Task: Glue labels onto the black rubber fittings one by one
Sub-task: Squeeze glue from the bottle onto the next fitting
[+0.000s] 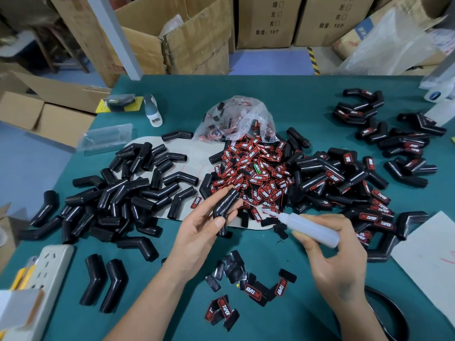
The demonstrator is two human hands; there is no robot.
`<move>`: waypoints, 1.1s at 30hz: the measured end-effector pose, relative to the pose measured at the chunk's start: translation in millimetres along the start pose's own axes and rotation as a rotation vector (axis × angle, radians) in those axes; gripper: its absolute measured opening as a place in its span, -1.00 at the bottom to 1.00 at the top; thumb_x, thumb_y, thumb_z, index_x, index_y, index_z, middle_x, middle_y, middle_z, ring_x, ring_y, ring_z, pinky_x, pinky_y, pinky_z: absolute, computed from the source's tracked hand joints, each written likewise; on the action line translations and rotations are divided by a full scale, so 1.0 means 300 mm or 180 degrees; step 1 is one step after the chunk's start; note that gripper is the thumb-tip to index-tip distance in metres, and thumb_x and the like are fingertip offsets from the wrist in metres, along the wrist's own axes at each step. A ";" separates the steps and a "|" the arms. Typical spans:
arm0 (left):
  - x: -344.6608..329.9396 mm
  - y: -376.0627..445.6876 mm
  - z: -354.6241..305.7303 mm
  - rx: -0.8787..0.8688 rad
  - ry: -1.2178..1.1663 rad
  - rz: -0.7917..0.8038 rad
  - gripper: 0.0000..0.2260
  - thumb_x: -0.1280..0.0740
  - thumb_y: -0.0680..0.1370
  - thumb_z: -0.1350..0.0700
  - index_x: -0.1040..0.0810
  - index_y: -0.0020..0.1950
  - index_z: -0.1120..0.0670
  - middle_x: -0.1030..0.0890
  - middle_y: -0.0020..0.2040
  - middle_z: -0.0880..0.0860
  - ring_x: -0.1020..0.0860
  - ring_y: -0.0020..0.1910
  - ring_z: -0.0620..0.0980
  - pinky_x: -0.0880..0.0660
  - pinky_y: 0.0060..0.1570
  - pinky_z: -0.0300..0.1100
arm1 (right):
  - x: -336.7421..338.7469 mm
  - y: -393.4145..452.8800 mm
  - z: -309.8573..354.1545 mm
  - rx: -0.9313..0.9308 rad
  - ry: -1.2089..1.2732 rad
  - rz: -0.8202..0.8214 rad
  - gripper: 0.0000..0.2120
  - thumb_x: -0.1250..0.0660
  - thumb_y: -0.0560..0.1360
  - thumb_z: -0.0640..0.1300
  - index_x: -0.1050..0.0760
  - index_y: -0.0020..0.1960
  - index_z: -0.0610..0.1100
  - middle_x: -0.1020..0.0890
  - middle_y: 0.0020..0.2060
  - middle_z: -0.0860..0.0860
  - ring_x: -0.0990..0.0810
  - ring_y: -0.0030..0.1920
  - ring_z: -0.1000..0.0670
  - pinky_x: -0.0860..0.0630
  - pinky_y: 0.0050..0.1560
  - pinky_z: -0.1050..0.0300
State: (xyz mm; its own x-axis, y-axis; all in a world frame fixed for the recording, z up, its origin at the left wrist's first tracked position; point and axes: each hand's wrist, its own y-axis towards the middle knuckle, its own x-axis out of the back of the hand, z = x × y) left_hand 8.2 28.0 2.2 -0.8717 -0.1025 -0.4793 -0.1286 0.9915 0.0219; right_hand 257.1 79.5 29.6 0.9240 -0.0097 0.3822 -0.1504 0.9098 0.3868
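Left hand (204, 225) grips 1 bent black rubber fitting (225, 210), thumb on its lower leg, fingers curled behind; long axis runs up-right from the thumb. Right hand (330, 249) pinches a translucent squeeze glue bottle (310, 228), nozzle pointing left, just right of the fitting, apart. Nozzle likely needs to close leftward.

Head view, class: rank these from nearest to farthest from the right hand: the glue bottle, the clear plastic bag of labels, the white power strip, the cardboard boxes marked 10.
1. glue bottle, in the right hand itself.
2. plastic bag of labels, table centre, beyond the label pile.
3. power strip, near left table edge.
4. cardboard boxes, on the floor behind the table.
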 end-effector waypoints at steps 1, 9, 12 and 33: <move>0.000 -0.001 0.001 0.0002 -0.0002 0.0001 -0.54 -0.27 0.66 0.32 -0.44 0.58 0.14 -0.47 0.53 0.24 -0.43 0.53 0.29 -0.44 0.45 -0.06 | 0.000 -0.001 0.000 0.0017 0.0000 0.0028 -0.69 -0.41 0.50 0.07 -0.47 0.17 0.37 -0.61 0.07 0.38 -0.61 0.09 0.25 -0.42 0.04 0.50; 0.000 -0.002 -0.001 -0.0002 0.0056 -0.0001 -0.54 -0.29 0.66 0.31 -0.43 0.58 0.13 -0.47 0.53 0.22 -0.43 0.53 0.29 -0.43 0.45 -0.05 | -0.001 -0.002 -0.002 0.0134 -0.0026 0.0065 -0.67 -0.42 0.50 0.06 -0.47 0.19 0.37 -0.60 0.09 0.38 -0.61 0.10 0.23 -0.44 0.07 0.44; 0.000 -0.001 0.001 0.0002 0.0105 -0.0017 -0.55 -0.28 0.67 0.34 -0.42 0.58 0.17 -0.48 0.53 0.23 -0.44 0.52 0.28 -0.43 0.45 -0.06 | -0.001 -0.001 0.000 0.0167 -0.0051 0.0055 -0.67 -0.42 0.51 0.05 -0.46 0.18 0.38 -0.58 0.09 0.40 -0.60 0.10 0.25 -0.42 0.08 0.45; -0.002 0.000 0.001 0.0019 0.0230 -0.0054 -0.52 -0.21 0.65 0.42 -0.37 0.59 0.23 -0.50 0.50 0.24 -0.46 0.51 0.26 -0.44 0.44 -0.07 | -0.003 0.000 -0.001 0.0232 -0.0053 0.0107 -0.73 -0.41 0.52 0.03 -0.48 0.19 0.22 -0.57 0.11 0.42 -0.58 0.11 0.28 -0.41 0.11 0.43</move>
State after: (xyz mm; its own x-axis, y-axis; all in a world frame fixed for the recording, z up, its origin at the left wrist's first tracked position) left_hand 8.9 27.9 2.3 -0.9012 -0.1245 -0.4151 -0.1409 0.9900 0.0091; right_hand 256.4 79.6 29.0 0.9122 0.0128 0.4096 -0.2069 0.8771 0.4334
